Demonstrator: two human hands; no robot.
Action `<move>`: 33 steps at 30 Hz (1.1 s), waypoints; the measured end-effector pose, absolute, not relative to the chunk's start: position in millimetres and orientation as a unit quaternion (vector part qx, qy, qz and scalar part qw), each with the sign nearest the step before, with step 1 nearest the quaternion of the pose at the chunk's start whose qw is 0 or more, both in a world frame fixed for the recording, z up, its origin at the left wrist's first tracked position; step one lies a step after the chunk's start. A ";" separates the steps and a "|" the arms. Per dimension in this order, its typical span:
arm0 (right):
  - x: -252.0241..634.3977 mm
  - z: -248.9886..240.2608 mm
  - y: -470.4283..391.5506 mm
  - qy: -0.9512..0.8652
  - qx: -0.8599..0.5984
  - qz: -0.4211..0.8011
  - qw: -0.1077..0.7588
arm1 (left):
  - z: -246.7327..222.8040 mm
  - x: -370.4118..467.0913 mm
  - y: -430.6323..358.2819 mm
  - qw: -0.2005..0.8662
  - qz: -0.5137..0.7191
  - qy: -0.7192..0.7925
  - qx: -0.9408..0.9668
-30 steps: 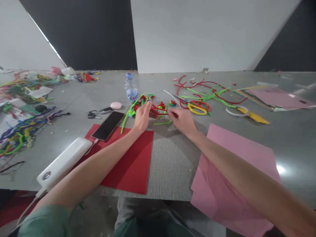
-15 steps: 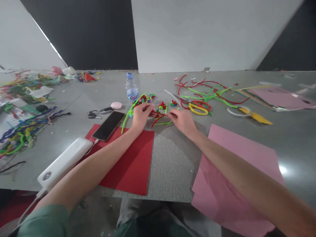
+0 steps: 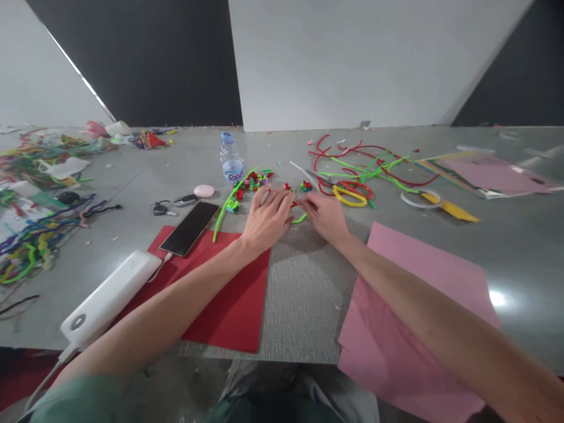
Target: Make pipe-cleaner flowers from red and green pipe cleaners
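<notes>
My right hand has its fingertips pinched on a short red pipe cleaner, most of which is hidden. Beside it my left hand is spread palm down, fingers stretched toward the right fingertips and covering part of the work. A green pipe cleaner piece shows on the table under the gap between the hands. Just beyond the fingers lie small twisted red-and-green bits and a red, blue and green one. A long green pipe cleaner lies left of my left hand, by a cluster of small colourful twisted pieces.
Scissors with yellow and red handles lie right of my hands, near loose red and green pipe cleaners. A water bottle stands behind. Red paper, a phone and a white power bank are left; pink paper is right.
My left hand has gone from a pinch on the red pipe cleaner to stretched fingers over it, moving slightly right. The right hand keeps its pinch. The view has shifted a little.
</notes>
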State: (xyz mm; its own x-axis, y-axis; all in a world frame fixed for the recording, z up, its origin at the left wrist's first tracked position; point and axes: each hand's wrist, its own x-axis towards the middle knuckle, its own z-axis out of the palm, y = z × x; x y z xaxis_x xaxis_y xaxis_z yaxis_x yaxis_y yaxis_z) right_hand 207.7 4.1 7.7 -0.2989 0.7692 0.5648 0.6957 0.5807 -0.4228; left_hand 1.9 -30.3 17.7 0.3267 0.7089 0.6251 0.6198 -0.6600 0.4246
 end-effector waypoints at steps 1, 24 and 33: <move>207.1 8.5 3.1 -0.808 -0.450 0.050 0.377 | 16.2 2.7 -29.0 0.060 0.404 0.403 0.819; 292.8 4.0 46.9 -0.667 -0.694 -0.104 0.250 | 4.4 -9.3 -10.8 0.083 0.319 0.530 0.781; 303.1 15.8 59.6 -0.643 -0.755 0.019 0.131 | 7.0 -9.5 -12.5 0.055 0.324 0.528 0.783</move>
State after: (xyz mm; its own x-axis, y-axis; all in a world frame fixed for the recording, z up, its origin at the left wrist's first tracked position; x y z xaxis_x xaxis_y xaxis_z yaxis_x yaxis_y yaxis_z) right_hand 303.1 59.6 15.8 0.1735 0.9750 0.1389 0.9649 -0.1401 -0.2219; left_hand -9.5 -12.5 7.0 0.2329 0.8627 0.4489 0.7916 -0.4363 0.4279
